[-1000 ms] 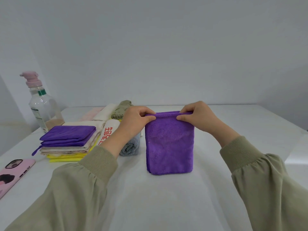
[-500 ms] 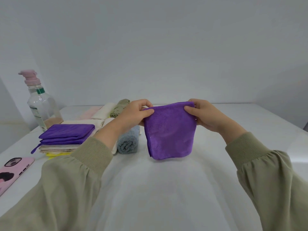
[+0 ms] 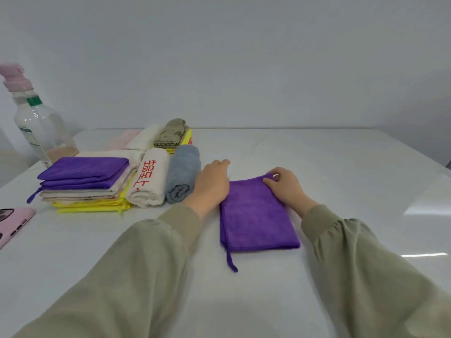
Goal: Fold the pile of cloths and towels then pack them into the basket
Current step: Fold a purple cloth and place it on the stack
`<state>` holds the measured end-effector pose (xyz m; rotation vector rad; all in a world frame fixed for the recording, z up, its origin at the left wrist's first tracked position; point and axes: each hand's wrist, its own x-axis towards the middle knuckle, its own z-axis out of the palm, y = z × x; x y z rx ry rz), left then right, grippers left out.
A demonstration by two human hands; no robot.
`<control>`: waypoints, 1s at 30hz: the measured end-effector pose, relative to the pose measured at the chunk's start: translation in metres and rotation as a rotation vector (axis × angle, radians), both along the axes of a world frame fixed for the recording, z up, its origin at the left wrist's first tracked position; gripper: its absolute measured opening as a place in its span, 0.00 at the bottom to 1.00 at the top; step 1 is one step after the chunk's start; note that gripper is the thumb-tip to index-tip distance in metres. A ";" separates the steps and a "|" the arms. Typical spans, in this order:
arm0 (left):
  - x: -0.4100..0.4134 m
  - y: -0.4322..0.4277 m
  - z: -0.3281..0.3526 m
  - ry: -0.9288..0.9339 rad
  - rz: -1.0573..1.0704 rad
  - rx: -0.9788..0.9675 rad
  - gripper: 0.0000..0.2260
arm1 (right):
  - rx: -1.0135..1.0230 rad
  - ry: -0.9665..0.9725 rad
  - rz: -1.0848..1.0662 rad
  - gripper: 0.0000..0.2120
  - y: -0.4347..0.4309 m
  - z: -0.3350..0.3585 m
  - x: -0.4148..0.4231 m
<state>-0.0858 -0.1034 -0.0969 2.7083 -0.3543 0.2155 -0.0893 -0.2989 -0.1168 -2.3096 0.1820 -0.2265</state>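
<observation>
the right hand (image 3: 284,185) has its fingers bent over the far right corner of the purple cloth (image 3: 256,215), thumb and fingertips closed on the edge at about one o'clock of the cloth. the left hand (image 3: 212,184) lies with fingers straight and loose along the cloth's far left edge at about eleven o'clock, its palm side down and its fingertips reaching past the cloth onto the white table (image 3: 341,167). the cloth lies flat and folded into a rectangle in the middle of the table, its hanging loop (image 3: 230,261) trailing off the near left corner toward six o'clock. just beside the left hand, at nine to ten o'clock, lie a rolled grey-blue towel (image 3: 183,174) and, touching it, a rolled white towel with red characters (image 3: 150,178). further toward nine o'clock is a stack of folded cloths (image 3: 85,181), purple on top, pale ones beneath, yellow at the bottom. behind the rolls, at about eleven o'clock, sit an olive cloth (image 3: 172,131) on yellow ones, a cream cloth (image 3: 144,140) and a pink cloth (image 3: 122,140). a clear pump bottle (image 3: 39,123) stands at the far left, and a pink phone (image 3: 12,223) lies at the left edge.
</observation>
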 end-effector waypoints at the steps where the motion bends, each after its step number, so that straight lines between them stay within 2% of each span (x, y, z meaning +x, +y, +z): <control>1: -0.004 -0.005 -0.006 -0.060 -0.041 0.063 0.20 | 0.000 -0.036 -0.041 0.08 0.000 -0.006 0.000; 4: -0.016 -0.019 -0.018 -0.109 -0.167 0.121 0.17 | -0.031 -0.201 -0.085 0.14 0.004 -0.005 -0.004; 6: -0.019 -0.022 -0.027 -0.037 -0.179 0.203 0.20 | -0.205 -0.315 -0.013 0.17 0.011 -0.004 -0.014; 7: -0.020 -0.021 -0.032 0.033 -0.173 0.243 0.22 | -0.341 -0.312 0.056 0.18 0.014 -0.006 -0.019; 9: -0.020 -0.017 -0.039 0.164 -0.170 0.288 0.26 | -0.591 -0.121 0.193 0.21 0.018 -0.017 -0.032; 11: -0.017 -0.014 -0.042 0.201 -0.175 0.297 0.27 | -0.675 0.124 0.235 0.26 0.015 -0.024 -0.038; 13: -0.015 -0.014 -0.042 0.206 -0.180 0.274 0.27 | -0.652 0.205 0.236 0.28 0.010 -0.025 -0.036; 15: -0.014 -0.013 -0.045 0.156 -0.154 0.196 0.25 | -0.620 0.197 0.214 0.28 0.009 -0.026 -0.032; 19: -0.012 -0.003 -0.051 0.015 0.055 -0.133 0.21 | -0.479 0.114 -0.058 0.23 -0.002 -0.026 -0.025; 22: -0.014 -0.001 -0.049 -0.020 0.079 -0.093 0.14 | -0.356 0.144 -0.119 0.16 -0.007 -0.017 -0.021; 26: -0.020 -0.002 -0.045 -0.001 0.056 -0.123 0.20 | -0.315 0.224 -0.064 0.10 -0.005 -0.009 -0.017; 28: -0.019 -0.001 -0.046 -0.001 0.055 -0.142 0.21 | -0.162 0.191 -0.041 0.08 -0.005 -0.006 -0.018; 30: -0.018 0.000 -0.048 0.012 0.054 -0.159 0.22 | 0.129 0.134 -0.012 0.04 -0.002 -0.002 -0.022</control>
